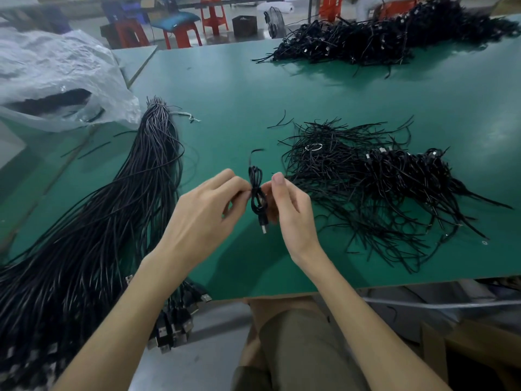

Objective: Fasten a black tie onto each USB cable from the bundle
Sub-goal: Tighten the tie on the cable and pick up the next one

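Note:
A coiled black USB cable (257, 193) hangs upright between my hands above the green table (225, 88), its plug pointing down. My left hand (203, 213) pinches the coil's waist from the left. My right hand (287, 210) pinches it from the right, thumb raised. A thin black tie (255, 151) sticks up from the top of the coil. The long bundle of straight USB cables (112, 215) lies to my left, its plugs hanging over the table's near edge. A loose heap of black ties (332, 153) lies to the right.
Tied coiled cables (417, 176) lie mixed in at the heap's right side. A bigger mound of cables (380, 38) sits at the far right. A clear plastic bag (56, 77) lies at the far left. Red stools (214, 15) stand beyond the table.

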{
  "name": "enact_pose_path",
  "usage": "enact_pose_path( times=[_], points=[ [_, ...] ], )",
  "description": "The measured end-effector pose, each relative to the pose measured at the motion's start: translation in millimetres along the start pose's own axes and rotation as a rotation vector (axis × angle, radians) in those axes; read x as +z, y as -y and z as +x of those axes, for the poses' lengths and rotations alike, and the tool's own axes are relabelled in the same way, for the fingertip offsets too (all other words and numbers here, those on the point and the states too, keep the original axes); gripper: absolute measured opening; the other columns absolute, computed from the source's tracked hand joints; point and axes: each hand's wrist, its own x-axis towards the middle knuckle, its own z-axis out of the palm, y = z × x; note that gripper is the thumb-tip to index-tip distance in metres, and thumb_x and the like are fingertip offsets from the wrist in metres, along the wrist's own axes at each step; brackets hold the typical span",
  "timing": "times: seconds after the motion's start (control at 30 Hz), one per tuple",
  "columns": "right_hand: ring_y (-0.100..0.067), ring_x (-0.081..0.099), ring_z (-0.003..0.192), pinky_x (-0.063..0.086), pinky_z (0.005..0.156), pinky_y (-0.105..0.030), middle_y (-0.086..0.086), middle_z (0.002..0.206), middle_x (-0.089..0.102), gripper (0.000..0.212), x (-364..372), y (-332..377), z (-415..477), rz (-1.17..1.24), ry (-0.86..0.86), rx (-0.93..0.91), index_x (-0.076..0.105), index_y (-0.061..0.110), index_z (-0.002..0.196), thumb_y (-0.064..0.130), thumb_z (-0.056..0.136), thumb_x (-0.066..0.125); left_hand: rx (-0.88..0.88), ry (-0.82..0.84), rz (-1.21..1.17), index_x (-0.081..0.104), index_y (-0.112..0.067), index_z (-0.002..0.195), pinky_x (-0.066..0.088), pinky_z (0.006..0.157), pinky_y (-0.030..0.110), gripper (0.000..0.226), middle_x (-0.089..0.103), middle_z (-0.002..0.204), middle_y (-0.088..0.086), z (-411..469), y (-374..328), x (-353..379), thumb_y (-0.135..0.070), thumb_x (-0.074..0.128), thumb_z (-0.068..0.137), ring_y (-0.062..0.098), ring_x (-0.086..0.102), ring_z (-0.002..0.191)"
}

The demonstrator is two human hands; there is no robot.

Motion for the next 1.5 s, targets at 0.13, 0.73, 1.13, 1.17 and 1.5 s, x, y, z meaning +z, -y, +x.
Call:
enact_pose_path(
  times=[0.13, 0.73, 1.13, 1.17, 1.5],
  points=[
    [-0.015, 0.059, 0.064, 0.047, 0.06, -0.025, -0.005, 0.071, 0.065, 0.028, 2, -1, 1, -0.031, 0.163, 0.04, 0.062, 0.005, 0.094, 0.032, 0.102, 0.061, -0.085, 0.01, 0.043, 0.065, -0.011, 0.099, 0.05, 0.058, 0.046, 0.01, 0.05, 0.086, -0.008, -7, 6, 13, -0.017, 0.057, 0.102, 0.021, 0.052, 0.065],
    [-0.013, 0.053, 0.07, 0.046, 0.07, -0.033, -0.002, 0.078, 0.058, 0.015, -5, -11, 7, -0.018, 0.012, 0.003, 0.068, 0.021, 0.1, 0.016, 0.089, 0.078, -0.563, 0.093, -1.032, 0.072, -0.029, 0.079, 0.028, 0.053, 0.026, 0.018, 0.066, 0.076, 0.004, -12, 8, 24, -0.024, 0.065, 0.095, 0.021, 0.058, 0.055],
    [-0.007, 0.061, 0.077, 0.049, 0.074, -0.026, 0.008, 0.08, 0.069, 0.031, -2, -11, 9, 0.103, 0.03, 0.132, 0.071, 0.009, 0.105, 0.039, 0.096, 0.067, -0.158, 0.028, -0.148, 0.067, -0.019, 0.091, 0.039, 0.065, 0.015, 0.009, 0.057, 0.081, -0.013, -14, 17, 18, -0.023, 0.066, 0.099, 0.01, 0.057, 0.074],
    [-0.003, 0.061, 0.075, 0.049, 0.073, -0.021, 0.013, 0.079, 0.069, 0.023, -4, -11, 9, 0.097, 0.031, 0.122, 0.072, 0.01, 0.104, 0.033, 0.097, 0.07, -0.184, 0.032, -0.163, 0.067, -0.02, 0.089, 0.038, 0.064, 0.013, 0.008, 0.059, 0.078, -0.015, -14, 16, 19, -0.02, 0.068, 0.098, 0.008, 0.057, 0.072],
    [-0.016, 0.072, 0.105, 0.055, 0.088, -0.026, 0.001, 0.105, 0.078, 0.026, -4, -11, 8, 0.133, 0.172, 0.024, 0.071, 0.023, 0.107, 0.001, 0.096, 0.062, -0.521, 0.219, -0.586, 0.06, -0.007, 0.08, 0.043, 0.044, 0.029, 0.022, 0.059, 0.058, 0.002, -14, 15, 21, -0.005, 0.06, 0.101, 0.024, 0.05, 0.035]
  ],
)
